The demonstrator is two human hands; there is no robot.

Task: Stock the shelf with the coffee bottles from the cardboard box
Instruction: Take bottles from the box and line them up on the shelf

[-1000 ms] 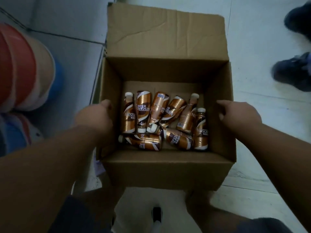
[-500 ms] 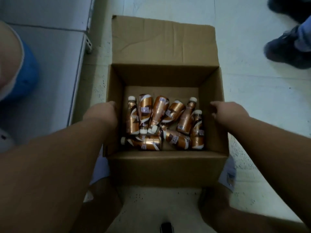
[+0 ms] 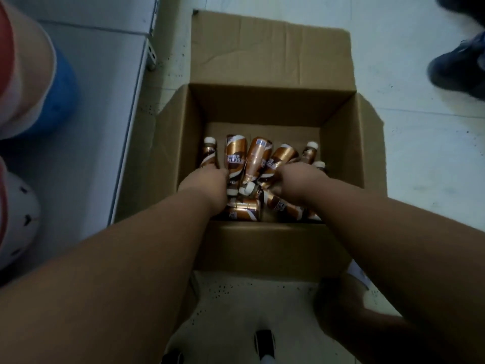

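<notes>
An open cardboard box (image 3: 262, 243) stands on the floor below me. Several copper-brown coffee bottles (image 3: 258, 156) with white caps lie jumbled on its bottom. Both my arms reach down inside. My left hand (image 3: 207, 181) is curled on the lower part of the leftmost bottle (image 3: 209, 151). My right hand (image 3: 299, 179) is curled over a tilted bottle (image 3: 284, 156) toward the right side; its fingers and the bottles beneath it are hidden.
A pale shelf board (image 3: 86, 101) runs along the left of the box, with round red, white and blue containers (image 3: 31, 74) at its left edge. Another person's dark shoe (image 3: 459, 67) is on the tiled floor at the upper right. The box's far flap (image 3: 270, 48) lies open.
Both hands have left the box's side walls and gone down onto the bottles. The side flaps now splay outward.
</notes>
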